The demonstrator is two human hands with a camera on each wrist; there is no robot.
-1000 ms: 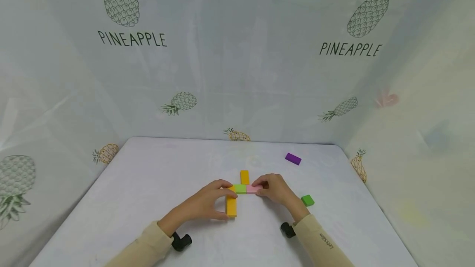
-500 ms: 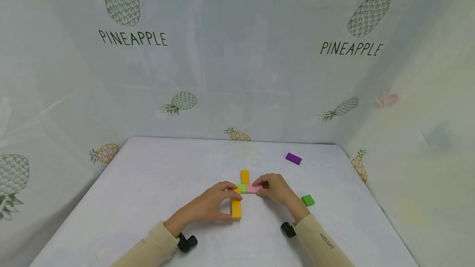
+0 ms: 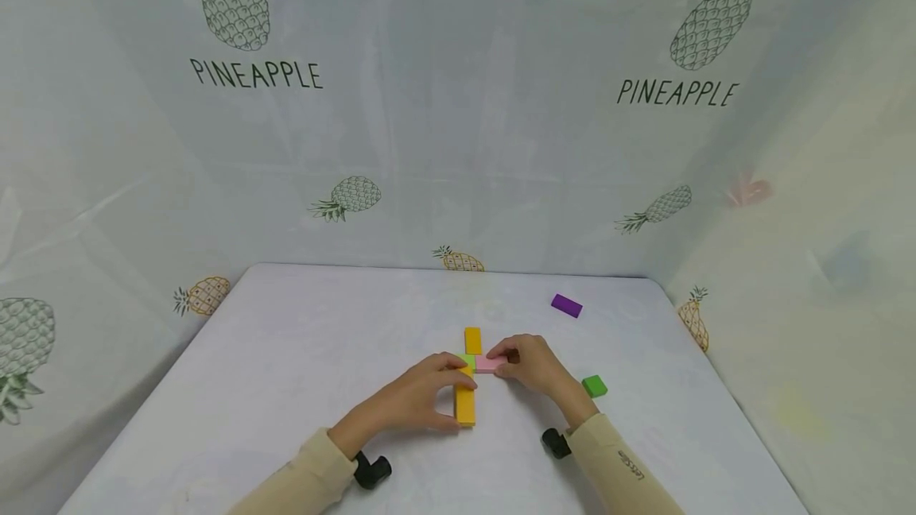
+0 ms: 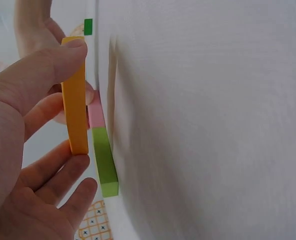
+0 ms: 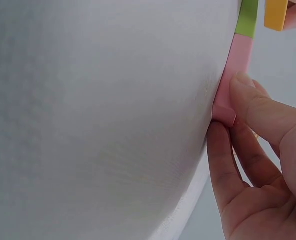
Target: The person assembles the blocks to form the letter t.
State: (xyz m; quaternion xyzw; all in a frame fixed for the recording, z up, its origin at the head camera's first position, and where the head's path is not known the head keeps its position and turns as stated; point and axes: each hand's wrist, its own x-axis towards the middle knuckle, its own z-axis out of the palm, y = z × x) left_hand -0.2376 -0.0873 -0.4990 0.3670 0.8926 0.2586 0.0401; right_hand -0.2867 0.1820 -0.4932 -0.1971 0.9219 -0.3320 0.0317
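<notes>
Pinching an orange block (image 3: 465, 404), left hand (image 3: 411, 400); right hand (image 3: 533, 366) fingers grip pink block (image 3: 487, 364); purple block (image 3: 566, 306) well apart.

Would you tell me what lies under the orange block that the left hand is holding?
The orange block, pinched by the left hand, is lifted off the white table. Its far end hangs over the light green block, beside the pink block. Fingers hide the rest.

Person, two bare hands: left hand (image 3: 411, 400), right hand (image 3: 533, 366). Both arms in long beige sleeves (image 3: 615, 463) with ribbed cuffs; small dark lettering printed along the right forearm. A black camera mount (image 3: 372, 470) is strapped under each wrist, rounded and matte. No rings visible.
</notes>
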